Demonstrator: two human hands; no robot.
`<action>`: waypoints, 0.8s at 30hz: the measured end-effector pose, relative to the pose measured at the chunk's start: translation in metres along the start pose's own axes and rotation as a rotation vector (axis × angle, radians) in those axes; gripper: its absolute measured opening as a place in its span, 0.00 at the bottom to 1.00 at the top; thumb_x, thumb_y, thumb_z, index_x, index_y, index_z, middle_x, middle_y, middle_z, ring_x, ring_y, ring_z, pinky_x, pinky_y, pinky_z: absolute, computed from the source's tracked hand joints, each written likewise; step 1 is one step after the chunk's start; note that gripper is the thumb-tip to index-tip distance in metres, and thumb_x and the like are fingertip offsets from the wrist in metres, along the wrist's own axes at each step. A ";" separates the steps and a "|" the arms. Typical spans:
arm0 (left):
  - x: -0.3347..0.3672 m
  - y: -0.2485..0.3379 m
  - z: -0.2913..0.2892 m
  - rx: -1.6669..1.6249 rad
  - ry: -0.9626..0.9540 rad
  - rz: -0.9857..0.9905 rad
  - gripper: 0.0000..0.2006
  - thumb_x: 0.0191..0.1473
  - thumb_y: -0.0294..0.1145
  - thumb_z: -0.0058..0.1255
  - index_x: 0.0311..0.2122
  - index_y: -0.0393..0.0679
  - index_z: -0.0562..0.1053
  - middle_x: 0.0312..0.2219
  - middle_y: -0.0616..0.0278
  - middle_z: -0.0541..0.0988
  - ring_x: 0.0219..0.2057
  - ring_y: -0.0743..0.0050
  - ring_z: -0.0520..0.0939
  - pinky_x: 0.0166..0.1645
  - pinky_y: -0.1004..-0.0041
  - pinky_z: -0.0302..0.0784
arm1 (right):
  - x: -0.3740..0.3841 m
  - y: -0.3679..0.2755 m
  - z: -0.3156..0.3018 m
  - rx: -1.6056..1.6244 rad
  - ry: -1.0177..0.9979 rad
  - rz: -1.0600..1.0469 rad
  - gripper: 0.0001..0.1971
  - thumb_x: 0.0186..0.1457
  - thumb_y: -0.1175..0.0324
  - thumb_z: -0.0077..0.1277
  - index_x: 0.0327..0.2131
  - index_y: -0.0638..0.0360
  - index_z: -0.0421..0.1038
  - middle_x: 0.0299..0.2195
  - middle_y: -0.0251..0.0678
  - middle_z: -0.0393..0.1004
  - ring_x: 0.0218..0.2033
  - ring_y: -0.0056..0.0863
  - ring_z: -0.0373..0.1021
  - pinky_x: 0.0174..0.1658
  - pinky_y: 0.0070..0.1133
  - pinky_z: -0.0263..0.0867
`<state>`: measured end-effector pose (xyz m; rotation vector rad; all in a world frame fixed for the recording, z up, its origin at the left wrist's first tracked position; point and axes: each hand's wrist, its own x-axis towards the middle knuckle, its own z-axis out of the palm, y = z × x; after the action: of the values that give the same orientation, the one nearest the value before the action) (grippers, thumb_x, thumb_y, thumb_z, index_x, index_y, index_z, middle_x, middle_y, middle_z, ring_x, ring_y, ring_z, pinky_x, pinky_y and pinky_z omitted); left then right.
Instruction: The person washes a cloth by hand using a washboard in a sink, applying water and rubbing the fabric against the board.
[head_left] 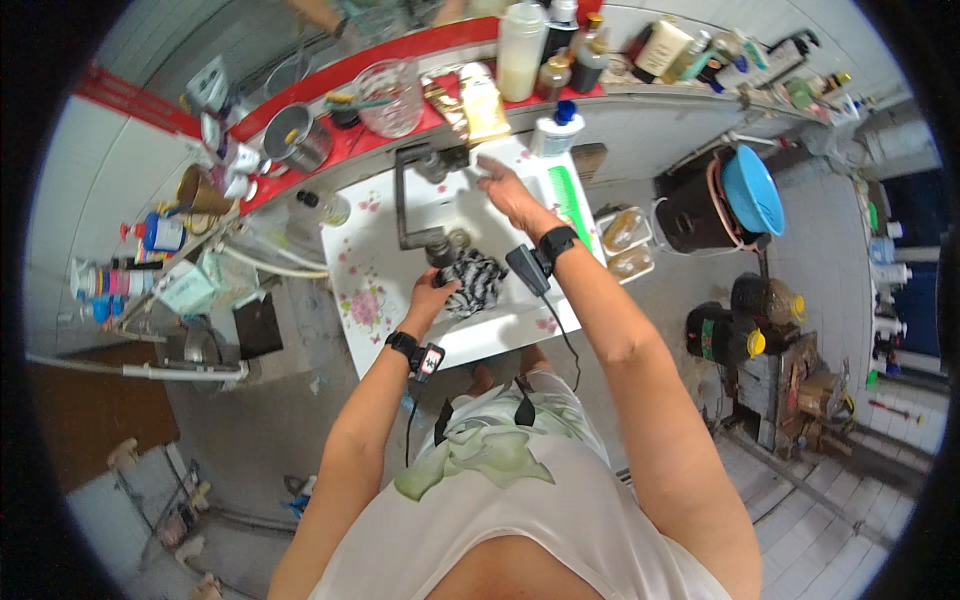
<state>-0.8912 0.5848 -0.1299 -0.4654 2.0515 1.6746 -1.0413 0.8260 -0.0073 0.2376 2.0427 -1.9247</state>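
Observation:
A bunched black-and-white patterned cloth (476, 284) lies in the white basin of a flower-printed sink (365, 290). My left hand (432, 298) grips the cloth's left edge, its fingers closed beside the dark tap's spout (437, 247). My right hand (510, 196) reaches to the back of the sink, fingers stretched out near the tap's base (433, 166). I see nothing held in it. Each wrist wears a black strap with a small device and a cable. Folds of cloth and the spout partly hide the basin's bottom.
A green comb (566, 197) and a white bottle with a blue cap (557, 130) sit at the sink's right. Behind, a red shelf (345, 148) carries a glass bowl, metal cup and several bottles. A blue basin (752, 190) rests on a bucket at the right.

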 end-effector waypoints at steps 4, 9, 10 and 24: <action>0.004 -0.020 0.010 0.084 0.005 -0.088 0.28 0.56 0.34 0.72 0.59 0.35 0.75 0.50 0.56 0.84 0.50 0.66 0.83 0.55 0.68 0.79 | -0.047 0.050 -0.065 0.109 0.039 0.132 0.22 0.69 0.62 0.55 0.61 0.60 0.75 0.54 0.37 0.81 0.52 0.27 0.77 0.52 0.29 0.74; 0.020 -0.037 0.033 0.088 -0.101 -0.217 0.38 0.55 0.34 0.72 0.67 0.28 0.68 0.59 0.50 0.79 0.57 0.62 0.81 0.61 0.67 0.77 | -0.044 0.131 -0.251 0.044 0.337 0.108 0.12 0.67 0.70 0.52 0.51 0.59 0.80 0.42 0.34 0.83 0.40 0.24 0.78 0.43 0.23 0.73; 0.027 -0.040 0.035 0.041 -0.137 -0.204 0.40 0.55 0.34 0.72 0.68 0.28 0.66 0.59 0.49 0.79 0.57 0.62 0.81 0.61 0.67 0.77 | -0.028 0.143 -0.291 -0.039 0.382 0.059 0.13 0.67 0.71 0.50 0.51 0.61 0.79 0.42 0.35 0.84 0.41 0.27 0.79 0.46 0.25 0.74; 0.035 -0.054 0.101 -0.202 0.229 -0.530 0.31 0.56 0.27 0.71 0.63 0.41 0.70 0.50 0.62 0.81 0.46 0.69 0.83 0.46 0.70 0.81 | 0.200 0.244 -0.362 -1.177 0.038 -0.238 0.35 0.57 0.78 0.51 0.69 0.59 0.63 0.71 0.48 0.62 0.74 0.48 0.55 0.74 0.40 0.55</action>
<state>-0.8796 0.6731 -0.2103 -1.1989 1.6966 1.5484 -1.1889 1.1839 -0.2911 -0.2647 2.9001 -0.5242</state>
